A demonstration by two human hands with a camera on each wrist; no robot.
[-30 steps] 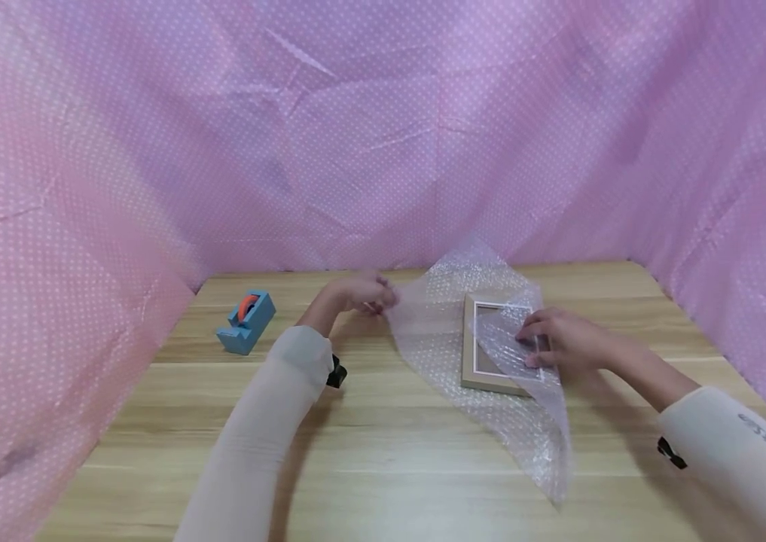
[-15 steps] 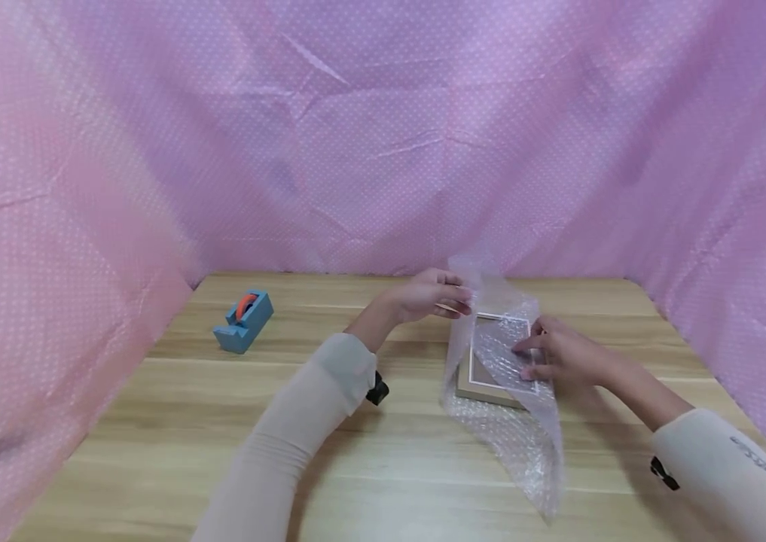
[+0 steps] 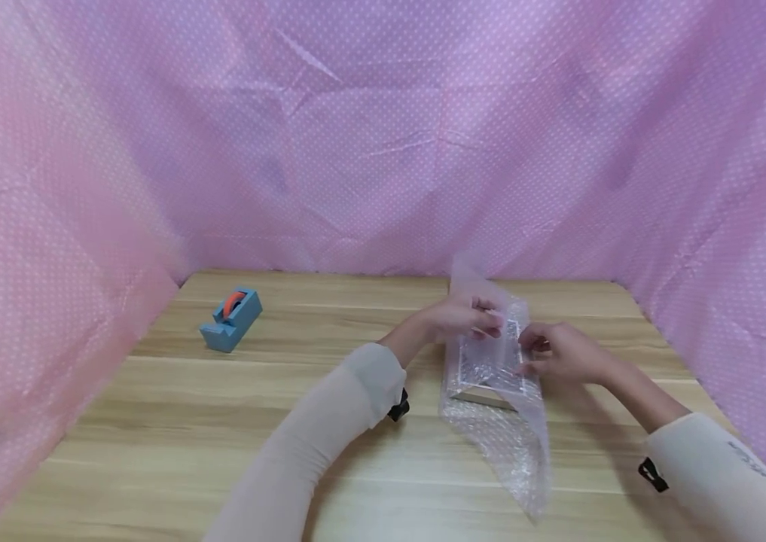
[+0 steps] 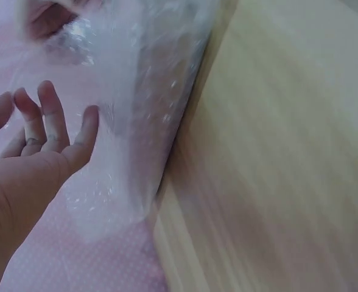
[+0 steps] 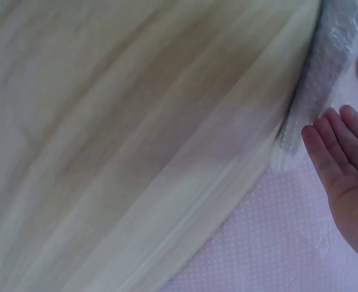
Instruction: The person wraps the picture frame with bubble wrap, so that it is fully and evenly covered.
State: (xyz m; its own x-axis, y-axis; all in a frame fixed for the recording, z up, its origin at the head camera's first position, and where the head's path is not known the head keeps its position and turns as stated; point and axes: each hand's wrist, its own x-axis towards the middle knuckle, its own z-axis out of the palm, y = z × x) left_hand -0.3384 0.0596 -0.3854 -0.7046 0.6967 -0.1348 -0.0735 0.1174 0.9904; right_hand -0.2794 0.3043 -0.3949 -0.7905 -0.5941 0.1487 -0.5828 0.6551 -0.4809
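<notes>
A picture frame (image 3: 480, 397) with a white inner border lies flat on the wooden table, mostly covered by clear bubble wrap (image 3: 511, 452). Over its upper part, my left hand (image 3: 460, 318) pinches a flap of the bubble wrap between thumb and forefinger. The left wrist view shows that hand (image 4: 36, 158) beside the wrapped side, its other fingers spread. My right hand (image 3: 566, 352) rests at the frame's right edge, fingertips on the wrap. From the right wrist, this hand (image 5: 349, 164) has fairly straight fingers, with the thumb apart. The wrap's lower corner trails toward the front.
A blue tape dispenser (image 3: 236, 324) with an orange roll stands at the back left of the wooden table (image 3: 220, 436). Pink dotted cloth (image 3: 369, 150) hangs behind and along both sides. Each sleeve has a black clip near the cuff.
My left hand has moved right, bringing the left side of the bubble wrap over the frame. The right hand stays at the right edge, its fingers drawn back slightly.
</notes>
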